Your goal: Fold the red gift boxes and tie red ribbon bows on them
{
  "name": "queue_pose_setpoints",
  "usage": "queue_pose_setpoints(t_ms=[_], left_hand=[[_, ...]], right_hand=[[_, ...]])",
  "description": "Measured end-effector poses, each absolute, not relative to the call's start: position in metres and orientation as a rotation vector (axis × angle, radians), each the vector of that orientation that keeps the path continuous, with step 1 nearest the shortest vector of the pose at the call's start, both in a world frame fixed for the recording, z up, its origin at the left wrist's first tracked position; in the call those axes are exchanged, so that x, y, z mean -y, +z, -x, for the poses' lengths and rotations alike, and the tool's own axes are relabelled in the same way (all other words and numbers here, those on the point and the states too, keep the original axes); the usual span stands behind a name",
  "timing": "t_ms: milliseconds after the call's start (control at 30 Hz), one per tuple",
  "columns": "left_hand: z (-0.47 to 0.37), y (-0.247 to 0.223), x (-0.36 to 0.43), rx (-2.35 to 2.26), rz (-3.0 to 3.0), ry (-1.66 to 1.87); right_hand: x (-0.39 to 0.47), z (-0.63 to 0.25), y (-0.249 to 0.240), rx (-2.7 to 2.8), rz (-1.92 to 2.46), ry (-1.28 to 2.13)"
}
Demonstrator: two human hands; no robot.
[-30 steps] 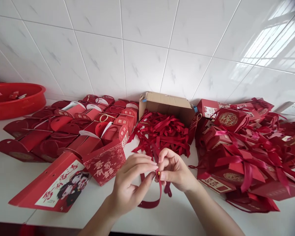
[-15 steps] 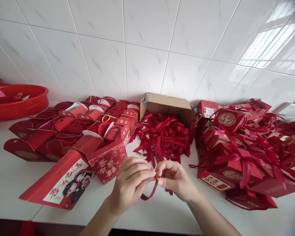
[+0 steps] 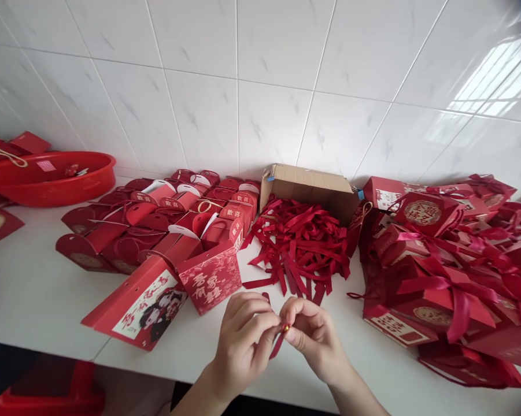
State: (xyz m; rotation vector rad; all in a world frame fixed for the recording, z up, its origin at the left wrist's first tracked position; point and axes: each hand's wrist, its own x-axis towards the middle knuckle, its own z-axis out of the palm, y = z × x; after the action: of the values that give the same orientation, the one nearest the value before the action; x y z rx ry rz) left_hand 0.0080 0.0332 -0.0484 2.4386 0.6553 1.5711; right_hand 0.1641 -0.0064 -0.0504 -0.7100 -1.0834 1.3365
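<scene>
Pinching red ribbon (image 3: 277, 346) in left hand (image 3: 248, 334) and right hand (image 3: 316, 338); holding gold bead (image 3: 285, 328) nearer right thumb, slanting ribbon near-left.

Dark red ribbon (image 3: 277, 346), shiny gold bead (image 3: 285, 328); ribbon pile (image 3: 306, 231) likewise dark red — 1 red box (image 3: 212, 280) with mottled pale print; bright red basin (image 3: 69, 190); brown carton (image 3: 310, 180), blue tape (image 3: 359, 195) — white tiles (image 3: 277, 58) veined grey

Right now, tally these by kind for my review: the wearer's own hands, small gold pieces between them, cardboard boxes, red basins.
Own hands, left hand and right hand: 2
Small gold piece: 1
Cardboard box: 1
Red basin: 1
Total: 5
Heaped ribbons and gift boxes overlap too much to count.
</scene>
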Motion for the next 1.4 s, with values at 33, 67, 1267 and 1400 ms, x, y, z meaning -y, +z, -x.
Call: queue_pose_setpoints(t_ms=[33, 67, 1267, 1400], left_hand=[[-0.001, -0.05, -0.035, -0.699, -2.45, 1.548], [0.007, -0.051, -0.038, -0.776, -2.445, 1.567], [0.021, -0.076, -0.046, -0.846, -1.873, 1.231], [0.014, -0.084, -0.04, -0.886, -1.953, 1.212]], right_hand=[[0.007, -0.163, -0.055, 1.07, 0.718, 1.356], [0.008, -0.163, -0.06, 1.054, 0.724, 1.374], [-0.01, -0.135, -0.089, 1.249, 1.083, 0.365], [-0.014, -0.136, -0.093, 1.147, 1.039, 0.681]])
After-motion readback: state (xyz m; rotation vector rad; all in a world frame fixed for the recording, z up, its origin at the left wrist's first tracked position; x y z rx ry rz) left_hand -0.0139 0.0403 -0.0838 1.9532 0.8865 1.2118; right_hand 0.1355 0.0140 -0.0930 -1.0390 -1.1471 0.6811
